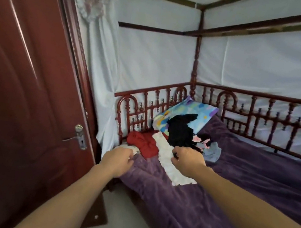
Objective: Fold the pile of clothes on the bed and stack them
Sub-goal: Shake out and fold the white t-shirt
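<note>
Your left hand (117,160) is low at the bed's near corner, fingers curled in at the edge of a pale cloth (127,147) that peeks out just beyond the knuckles; contact looks likely, but you cannot tell from here whether it truly holds the cloth. Your right hand (187,161) is curled, thumb and fingers pinching a bit of the black garment (180,132), whose bulk lies just beyond that hand and runs up onto the patterned pillow (201,109). The pile (160,144) sits unfolded just ahead of both hands. The red garment (143,144) lies between the hands and slightly beyond, touching the pale cloth. The white garment (165,151), a long ruffled strip, passes under your right hand toward you. The grey-blue garment (212,152) is just right of the right hand, with a small pink-and-black piece (202,141) beyond it (too crumpled to identify). All of it lies on the purple blanket (231,194). A red wooden rail (146,111) stands beyond the pile, and a dark red door (21,94) is left of your left hand
</note>
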A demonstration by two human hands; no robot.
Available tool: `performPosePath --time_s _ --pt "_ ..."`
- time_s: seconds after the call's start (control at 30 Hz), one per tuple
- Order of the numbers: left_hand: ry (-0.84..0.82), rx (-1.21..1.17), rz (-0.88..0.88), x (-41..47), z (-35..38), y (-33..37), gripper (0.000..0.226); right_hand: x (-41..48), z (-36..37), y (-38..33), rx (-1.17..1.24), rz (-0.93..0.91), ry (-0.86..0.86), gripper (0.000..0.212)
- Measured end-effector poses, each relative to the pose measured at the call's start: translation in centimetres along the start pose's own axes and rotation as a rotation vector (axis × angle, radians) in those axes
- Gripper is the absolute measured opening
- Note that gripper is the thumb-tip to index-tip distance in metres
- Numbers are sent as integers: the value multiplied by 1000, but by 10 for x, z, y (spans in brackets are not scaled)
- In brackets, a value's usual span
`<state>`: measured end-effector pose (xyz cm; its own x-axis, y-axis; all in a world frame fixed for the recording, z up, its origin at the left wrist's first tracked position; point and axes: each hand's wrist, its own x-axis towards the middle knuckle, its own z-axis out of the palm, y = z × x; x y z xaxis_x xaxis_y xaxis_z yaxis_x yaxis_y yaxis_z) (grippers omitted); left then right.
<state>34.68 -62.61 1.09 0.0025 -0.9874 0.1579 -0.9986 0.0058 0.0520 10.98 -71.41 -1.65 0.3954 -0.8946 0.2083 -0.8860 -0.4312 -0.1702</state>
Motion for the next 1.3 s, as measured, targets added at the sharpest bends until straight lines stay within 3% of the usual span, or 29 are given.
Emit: performPosePath --time_s 0.23,0.63,0.97,1.3 --pt "-10 -30 -3 79 30 -69 24 94 51 -17 -41 37 -64 37" --pt "-96 -132 65 291 94 -146 24 289 147 46 -6 224 -163 37" --pt "-253 -171 234 469 184 -215 19 416 233 79 58 463 -207 38" --pt "-536 -207 347 625 275 -249 15 493 323 91 208 782 -284 39"
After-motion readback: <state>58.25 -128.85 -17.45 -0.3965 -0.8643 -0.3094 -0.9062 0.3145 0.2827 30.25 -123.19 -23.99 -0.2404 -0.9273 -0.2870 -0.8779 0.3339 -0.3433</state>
